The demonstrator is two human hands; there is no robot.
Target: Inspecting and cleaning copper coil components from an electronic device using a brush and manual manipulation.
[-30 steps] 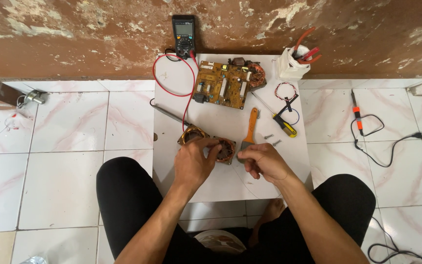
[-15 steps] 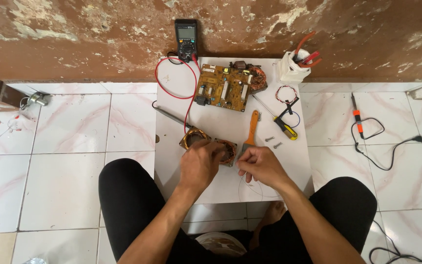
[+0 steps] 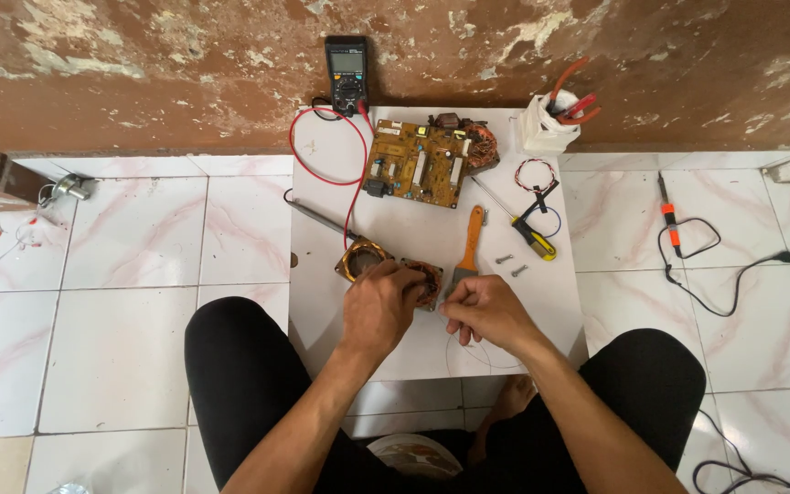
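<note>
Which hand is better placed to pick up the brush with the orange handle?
Probably the right hand. It lies just below the brush, nearly touching its bristle end. The left hand rests on the coil part, farther from the brush, and would have to let go.

Left hand on coil board; right hand pinching thin wire.

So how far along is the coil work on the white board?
Already out: the circuit board lies bare by the multimeter, and two loose screws sit beside the screwdriver. In hand: the left hand steadies the coil block while the right hand pinches a thin wire that loops below it. Left: copper winding shows on both coils; the brush lies unused.
</note>
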